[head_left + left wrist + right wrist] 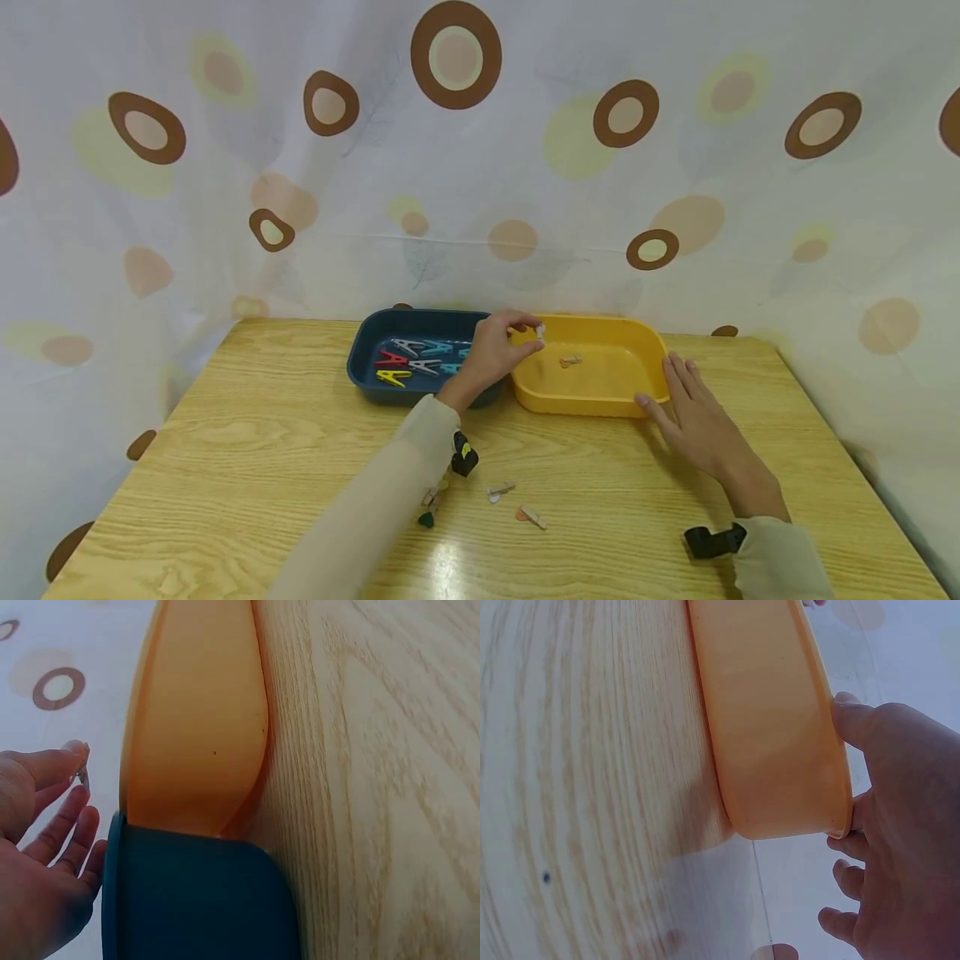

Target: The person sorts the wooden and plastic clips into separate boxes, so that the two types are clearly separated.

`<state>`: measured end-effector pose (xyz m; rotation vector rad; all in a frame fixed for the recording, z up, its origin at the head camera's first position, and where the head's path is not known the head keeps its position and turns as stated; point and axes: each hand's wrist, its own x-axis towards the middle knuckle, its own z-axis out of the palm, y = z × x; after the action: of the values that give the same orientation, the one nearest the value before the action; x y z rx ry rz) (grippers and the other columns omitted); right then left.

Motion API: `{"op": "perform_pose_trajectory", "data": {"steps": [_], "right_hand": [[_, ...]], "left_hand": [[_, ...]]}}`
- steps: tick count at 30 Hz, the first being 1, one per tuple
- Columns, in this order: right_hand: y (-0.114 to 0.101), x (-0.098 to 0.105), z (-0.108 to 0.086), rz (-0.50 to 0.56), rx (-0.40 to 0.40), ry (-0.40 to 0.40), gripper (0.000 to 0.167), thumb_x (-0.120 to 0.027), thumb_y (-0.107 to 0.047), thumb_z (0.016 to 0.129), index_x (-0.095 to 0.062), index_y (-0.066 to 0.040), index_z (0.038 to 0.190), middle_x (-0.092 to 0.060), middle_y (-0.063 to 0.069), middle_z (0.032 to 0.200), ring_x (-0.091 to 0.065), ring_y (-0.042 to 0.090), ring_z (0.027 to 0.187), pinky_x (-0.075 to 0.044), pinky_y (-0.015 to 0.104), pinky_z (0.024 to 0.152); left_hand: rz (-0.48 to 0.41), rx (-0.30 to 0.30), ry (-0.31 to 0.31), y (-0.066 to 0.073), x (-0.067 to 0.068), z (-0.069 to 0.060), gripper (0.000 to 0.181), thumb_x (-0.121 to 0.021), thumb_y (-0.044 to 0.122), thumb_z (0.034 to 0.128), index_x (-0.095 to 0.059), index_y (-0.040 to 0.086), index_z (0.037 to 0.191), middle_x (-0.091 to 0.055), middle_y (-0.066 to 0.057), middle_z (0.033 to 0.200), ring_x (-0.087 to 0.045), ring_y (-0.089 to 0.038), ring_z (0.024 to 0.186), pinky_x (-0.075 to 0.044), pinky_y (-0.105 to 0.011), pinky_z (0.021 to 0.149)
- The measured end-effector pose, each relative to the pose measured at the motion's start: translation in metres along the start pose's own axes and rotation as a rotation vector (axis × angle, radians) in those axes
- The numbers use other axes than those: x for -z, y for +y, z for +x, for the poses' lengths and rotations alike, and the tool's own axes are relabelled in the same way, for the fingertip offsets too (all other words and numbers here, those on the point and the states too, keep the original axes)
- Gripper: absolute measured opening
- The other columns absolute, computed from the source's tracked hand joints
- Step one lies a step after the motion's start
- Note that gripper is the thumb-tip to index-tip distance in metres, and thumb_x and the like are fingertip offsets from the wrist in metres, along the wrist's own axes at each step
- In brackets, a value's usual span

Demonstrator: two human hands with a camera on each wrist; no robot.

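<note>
Above the left part of the yellow tray [592, 407], my left hand [491, 350] pinches a small pale clothespin [540, 332] between thumb and fingertips. The left wrist view shows this hand [45, 825] and the clothespin [82, 776] edge-on, beyond the tray rims. My right hand [697, 421] rests on the tray's right end, its fingers straight along the side and the thumb at the front rim. In the right wrist view the thumb [851, 720] touches the rim. One small wooden clothespin [571, 361] lies inside the yellow tray.
A dark blue tray [390, 397] stands left of the yellow one, holding several larger coloured plastic clothespins [393, 358]. On the wooden table [615, 517] in front lie small clothespins [532, 517], some partly hidden by my left sleeve. A patterned cloth [517, 183] hangs behind.
</note>
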<state>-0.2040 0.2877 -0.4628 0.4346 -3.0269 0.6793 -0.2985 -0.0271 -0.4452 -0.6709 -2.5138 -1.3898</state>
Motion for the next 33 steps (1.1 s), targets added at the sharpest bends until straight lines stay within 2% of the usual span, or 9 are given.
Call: {"op": "perform_pose_trajectory", "data": {"steps": [4,7,13,19,33], "right_hand": [[0.001,0.001,0.0,0.001,-0.001,0.001,0.086,-0.042,-0.049,0.109,-0.002,0.006,0.161,0.003,0.025,0.169,0.007,0.043,0.155,-0.006,0.064,0.121],[0.001,0.001,-0.001,0.002,-0.006,0.0,0.086,-0.042,-0.05,0.109,-0.002,0.005,0.161,0.004,0.025,0.169,0.007,0.043,0.155,-0.007,0.064,0.12],[0.0,0.001,-0.001,0.01,-0.013,-0.002,0.086,-0.043,-0.05,0.109,-0.002,0.004,0.162,0.004,0.023,0.169,0.008,0.042,0.155,-0.007,0.065,0.12],[-0.001,0.001,-0.001,0.018,-0.015,-0.002,0.086,-0.043,-0.05,0.109,-0.002,0.004,0.162,0.005,0.023,0.169,0.008,0.043,0.155,-0.007,0.065,0.12],[-0.001,0.0,-0.002,0.022,-0.015,0.002,0.086,-0.043,-0.049,0.109,-0.002,0.004,0.162,0.004,0.022,0.17,0.007,0.042,0.155,-0.006,0.064,0.121]], "left_hand": [[0.027,0.032,-0.015,-0.003,0.001,0.002,0.029,-0.08,0.013,0.0918,-0.075,0.006,0.12,-0.07,-0.012,0.116,-0.064,-0.029,0.109,-0.055,-0.036,0.086],[0.033,0.053,-0.036,-0.004,0.001,0.004,0.029,-0.079,0.013,0.0926,-0.074,0.006,0.12,-0.07,-0.011,0.117,-0.063,-0.029,0.111,-0.054,-0.034,0.087],[0.062,0.09,-0.084,-0.006,-0.001,0.009,0.028,-0.078,0.014,0.0931,-0.073,0.005,0.119,-0.071,-0.009,0.117,-0.063,-0.03,0.112,-0.053,-0.036,0.094],[0.089,0.123,-0.1,-0.005,0.0,0.014,0.028,-0.078,0.014,0.093,-0.073,0.006,0.12,-0.07,-0.009,0.117,-0.063,-0.027,0.112,-0.053,-0.035,0.095],[0.116,0.113,-0.125,-0.012,-0.004,0.024,0.028,-0.078,0.011,0.0929,-0.074,0.006,0.12,-0.071,-0.008,0.118,-0.063,-0.025,0.111,-0.054,-0.034,0.096]]}}
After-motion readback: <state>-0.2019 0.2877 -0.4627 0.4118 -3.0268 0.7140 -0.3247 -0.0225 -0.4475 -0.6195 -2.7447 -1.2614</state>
